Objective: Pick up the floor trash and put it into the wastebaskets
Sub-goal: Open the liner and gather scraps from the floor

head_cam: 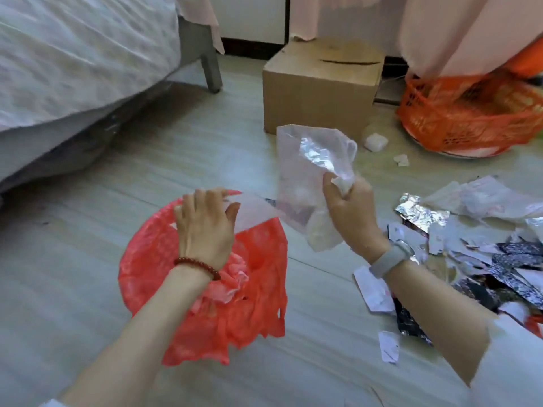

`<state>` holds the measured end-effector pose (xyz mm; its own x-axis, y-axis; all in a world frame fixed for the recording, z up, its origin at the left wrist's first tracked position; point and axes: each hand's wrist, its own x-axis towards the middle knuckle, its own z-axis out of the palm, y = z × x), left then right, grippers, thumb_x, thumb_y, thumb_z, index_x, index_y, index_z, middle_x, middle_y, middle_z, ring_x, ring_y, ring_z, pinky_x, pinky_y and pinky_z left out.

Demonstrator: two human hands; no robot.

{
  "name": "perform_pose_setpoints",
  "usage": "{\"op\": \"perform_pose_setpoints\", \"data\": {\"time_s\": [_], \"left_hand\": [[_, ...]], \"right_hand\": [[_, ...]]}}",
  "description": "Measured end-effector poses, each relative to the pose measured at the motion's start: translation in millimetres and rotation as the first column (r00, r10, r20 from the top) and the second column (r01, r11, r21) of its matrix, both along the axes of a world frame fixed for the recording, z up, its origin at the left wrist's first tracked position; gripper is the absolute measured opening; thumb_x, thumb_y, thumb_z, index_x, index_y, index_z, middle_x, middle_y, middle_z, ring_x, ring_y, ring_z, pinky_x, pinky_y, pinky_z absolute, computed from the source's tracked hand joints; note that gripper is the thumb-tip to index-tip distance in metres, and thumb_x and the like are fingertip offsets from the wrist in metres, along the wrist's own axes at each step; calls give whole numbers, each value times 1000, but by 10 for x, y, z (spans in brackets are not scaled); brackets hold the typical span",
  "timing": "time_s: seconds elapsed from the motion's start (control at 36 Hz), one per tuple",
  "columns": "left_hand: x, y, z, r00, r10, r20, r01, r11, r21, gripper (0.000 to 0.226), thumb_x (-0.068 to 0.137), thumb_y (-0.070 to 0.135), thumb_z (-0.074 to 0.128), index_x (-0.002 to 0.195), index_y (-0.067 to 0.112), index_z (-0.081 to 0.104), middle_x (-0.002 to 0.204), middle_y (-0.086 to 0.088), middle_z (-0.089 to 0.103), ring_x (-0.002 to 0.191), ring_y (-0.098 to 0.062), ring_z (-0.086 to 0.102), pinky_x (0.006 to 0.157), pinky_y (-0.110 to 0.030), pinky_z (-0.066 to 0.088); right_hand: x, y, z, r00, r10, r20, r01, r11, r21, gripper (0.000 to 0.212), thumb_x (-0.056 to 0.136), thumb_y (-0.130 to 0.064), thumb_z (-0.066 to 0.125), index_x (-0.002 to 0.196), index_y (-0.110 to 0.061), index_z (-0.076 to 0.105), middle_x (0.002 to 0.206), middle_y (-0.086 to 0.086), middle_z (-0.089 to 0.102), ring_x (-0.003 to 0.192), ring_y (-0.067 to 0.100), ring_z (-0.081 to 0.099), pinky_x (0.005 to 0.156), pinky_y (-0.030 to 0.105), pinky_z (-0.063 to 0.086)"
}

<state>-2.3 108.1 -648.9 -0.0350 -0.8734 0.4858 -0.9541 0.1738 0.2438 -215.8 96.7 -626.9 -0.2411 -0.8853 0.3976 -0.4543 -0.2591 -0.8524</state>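
A wastebasket lined with a red plastic bag (258, 292) stands on the floor in front of me. My left hand (205, 227) hovers over its far rim and pinches a translucent plastic sheet (254, 210). To the right of the basket, my right hand (349, 210) grips a clear crumpled plastic bag (305, 168) and a small white wad, held up above the floor. A heap of floor trash (476, 245), foil, paper scraps and wrappers, lies at the right.
A second orange wastebasket (467, 118) stands at the far right under a pink curtain. A cardboard box (320, 92) sits behind, with a small white wad (375, 141) beside it. The bed (73, 69) fills the left, its leg (212, 70) on the floor.
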Motion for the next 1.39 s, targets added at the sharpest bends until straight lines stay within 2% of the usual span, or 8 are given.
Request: {"op": "perform_pose_setpoints", "data": {"time_s": [0.08,0.19,0.36,0.5,0.81,1.0,1.17,1.39], "left_hand": [[282,230,-266,959,-155,239,21,874,485,62,81,54,16,120,19,48,116,-12,52,114,-33,46,87,-46,35],[713,400,-302,922,-274,273,-74,568,820,50,90,57,33,138,43,28,154,4,14,143,-23,-1,111,-58,-3],[1369,359,-86,945,-19,327,-226,685,693,47,90,43,48,135,37,37,154,4,16,144,-21,2,112,-58,1],[1484,253,-273,956,291,-21,-237,816,528,48,91,34,46,137,24,37,148,-8,29,138,-25,22,111,-49,21],[1329,301,-651,915,291,-281,-135,875,465,64,89,24,51,145,26,20,149,-5,24,135,-26,28,107,-46,32],[1265,161,-480,919,331,-214,-228,890,395,47,89,26,52,134,17,42,147,-8,31,137,-24,27,113,-48,19],[699,-124,-107,935,178,-307,-110,968,226,35,87,20,50,120,10,56,129,-13,49,122,-30,45,102,-43,32],[-962,-153,-127,917,-322,-237,364,917,162,39,78,27,35,102,11,61,102,-11,60,92,-33,58,72,-40,47]], "right_hand": [[367,-21,-56,978,108,-179,-129,985,-114,4,76,5,53,79,5,56,68,7,45,65,28,45,57,32,34],[788,6,-153,882,291,-371,-360,924,-132,48,73,-1,32,109,-3,64,87,8,45,83,14,39,71,22,35],[1294,67,-428,373,594,-713,-462,785,413,50,86,-37,31,131,-21,46,145,17,32,137,43,21,107,62,23],[1586,79,-767,-105,832,-546,-323,491,810,74,87,-56,46,146,-37,5,157,5,-4,142,39,-5,108,63,16],[1833,-45,-1557,-203,906,-372,-137,350,927,89,81,-51,57,140,-51,-9,155,-3,-20,142,37,-11,107,62,18],[1627,-190,-884,73,967,-246,-297,256,920,96,74,-60,63,145,-42,2,158,-4,-2,144,24,-11,115,55,5],[1000,-321,-216,521,738,-428,-549,674,493,35,91,-27,55,123,-13,57,124,3,59,117,16,52,102,29,38],[-521,-129,-265,942,274,-192,-211,933,293,21,92,-5,49,104,-14,63,91,-5,64,86,13,62,72,15,48]]}}
